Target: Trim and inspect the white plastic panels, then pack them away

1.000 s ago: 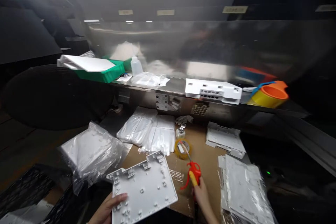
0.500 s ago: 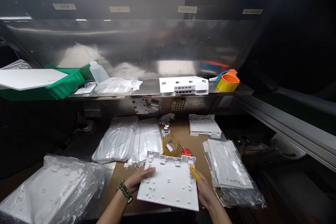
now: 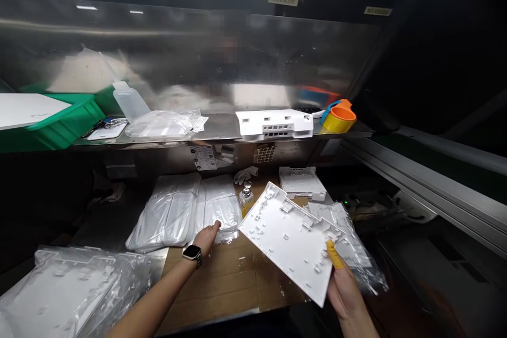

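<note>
- Plastic panel, white and ribbed with small clips and posts, now sits in your right hand alone, tilted up at an angle; half a second ago both of your hands held it flat in front of you.
- Your right hand is closed on the panel's near corner, thumb on top, with a yellow finger cot showing on it.
- Your left hand has let go and now reaches left of the panel, fingers open, tips touching the stack of clear plastic bags. Judging by that, you have moved from handling the panel to fetching a bag for it.
- The scissors and tape roll seen earlier beyond the panel are now hidden behind it.
- Right of the panel, just beside it, lies a bagged pile of similar panels; another bagged pile lies well to its left.
- Beyond the panel stand a small pump bottle and a further white housing.
- The worktop under the panel is covered with brown cardboard.
- Above and behind the panel runs a steel shelf carrying a white housing with ports, an orange and yellow tape roll, loose bags, a squeeze bottle and a green bin.
- The room around the panel is dark, with a reflective metal backboard.
</note>
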